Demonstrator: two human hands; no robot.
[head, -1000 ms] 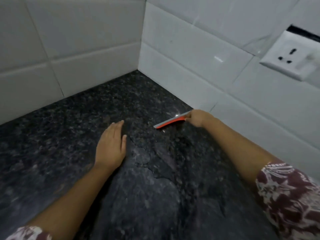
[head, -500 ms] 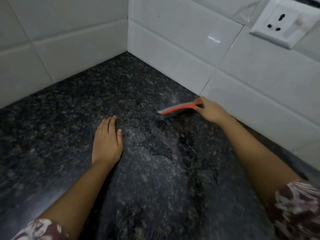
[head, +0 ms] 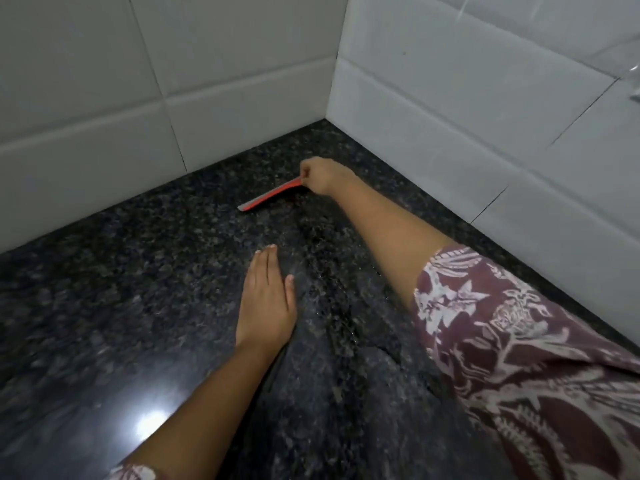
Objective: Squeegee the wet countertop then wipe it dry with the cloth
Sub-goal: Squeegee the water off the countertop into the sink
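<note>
The desk (head: 121,299) runs into a far corner where two tiled walls meet: the back wall (head: 156,81) along its far edge, the side wall (head: 485,116) along its right edge. The squeegee (head: 268,196) lies on the desk close before that corner, near the back wall, its blade reaching left from the right hand (head: 320,175), which grips its right end. The left hand (head: 266,299) lies flat on the desk nearer the person, well apart from the squeegee and left of the right forearm. A water streak (head: 332,289) lies between the left hand and that forearm
</note>
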